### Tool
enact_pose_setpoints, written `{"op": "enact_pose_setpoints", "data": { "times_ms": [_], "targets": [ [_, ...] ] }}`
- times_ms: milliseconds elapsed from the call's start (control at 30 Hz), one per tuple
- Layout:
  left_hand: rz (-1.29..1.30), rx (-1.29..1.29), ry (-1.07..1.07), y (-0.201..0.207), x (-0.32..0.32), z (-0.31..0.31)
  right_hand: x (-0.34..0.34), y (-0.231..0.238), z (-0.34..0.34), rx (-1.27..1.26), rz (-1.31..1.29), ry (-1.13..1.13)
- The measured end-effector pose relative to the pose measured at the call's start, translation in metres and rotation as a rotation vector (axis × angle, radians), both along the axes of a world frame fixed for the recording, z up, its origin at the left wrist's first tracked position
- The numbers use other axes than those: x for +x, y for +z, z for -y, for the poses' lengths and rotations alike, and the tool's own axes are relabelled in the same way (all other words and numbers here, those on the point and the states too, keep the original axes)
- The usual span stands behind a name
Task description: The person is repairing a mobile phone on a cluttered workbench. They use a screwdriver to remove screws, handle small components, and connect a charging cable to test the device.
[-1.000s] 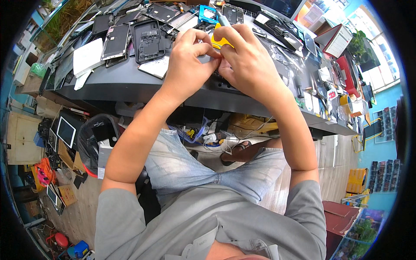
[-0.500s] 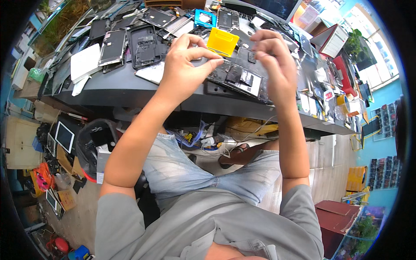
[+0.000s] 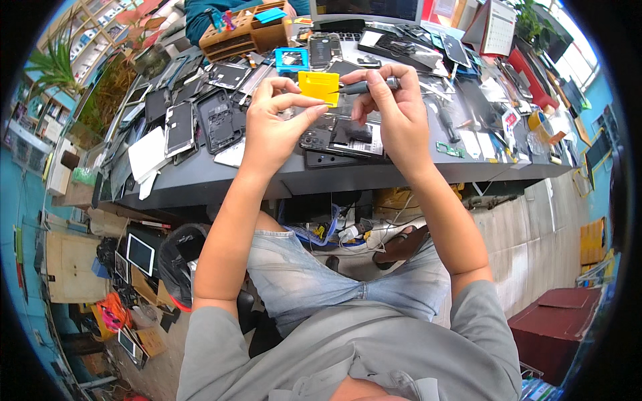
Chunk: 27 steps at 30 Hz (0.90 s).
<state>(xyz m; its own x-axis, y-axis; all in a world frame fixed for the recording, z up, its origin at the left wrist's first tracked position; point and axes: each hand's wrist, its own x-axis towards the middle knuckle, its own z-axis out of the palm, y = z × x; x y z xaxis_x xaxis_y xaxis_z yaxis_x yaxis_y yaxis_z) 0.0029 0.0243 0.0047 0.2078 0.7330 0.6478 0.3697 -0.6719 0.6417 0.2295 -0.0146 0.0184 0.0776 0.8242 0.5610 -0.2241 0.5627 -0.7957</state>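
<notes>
At 8 o'clock, a black-lined bin [image 3: 172, 267] holds a dark slab [image 3: 192, 248]; at 11, a wooden organizer [image 3: 227, 51] carries small coloured items [image 3: 228, 21]. Nearby, the left hand [image 3: 275, 113] nearly closes thumb and 1 finger, contents indiscernible, before a yellow plastic piece [image 3: 318, 85] at 12. Below, 1 phone [image 3: 344, 136] lies opened, inner parts bare, seemingly mid-job, cover not on. A grey screwdriver [image 3: 354, 87] points left from the right hand's [image 3: 401, 110] curled grip at 1.

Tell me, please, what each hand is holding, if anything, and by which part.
The right hand holds a grey pen-shaped tool by its handle. Whether the left hand pinches anything small cannot be told.
</notes>
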Motion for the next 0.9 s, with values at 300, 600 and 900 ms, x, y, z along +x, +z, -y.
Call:
{"op": "enact_pose_setpoints", "data": {
  "times_ms": [300, 600, 900],
  "targets": [
    [-0.027, 0.005, -0.021, -0.002, 0.004, -0.005, 0.001, 0.003, 0.003, 0.000, 0.057, -0.015],
    [-0.003, 0.023, -0.060, -0.009, 0.002, -0.009, 0.002, -0.002, 0.000, 0.046, 0.170, 0.010],
    [0.013, 0.023, -0.074, -0.010, -0.001, -0.012, -0.008, 0.014, 0.011, -0.136, 0.092, 0.054]
  ]
}}
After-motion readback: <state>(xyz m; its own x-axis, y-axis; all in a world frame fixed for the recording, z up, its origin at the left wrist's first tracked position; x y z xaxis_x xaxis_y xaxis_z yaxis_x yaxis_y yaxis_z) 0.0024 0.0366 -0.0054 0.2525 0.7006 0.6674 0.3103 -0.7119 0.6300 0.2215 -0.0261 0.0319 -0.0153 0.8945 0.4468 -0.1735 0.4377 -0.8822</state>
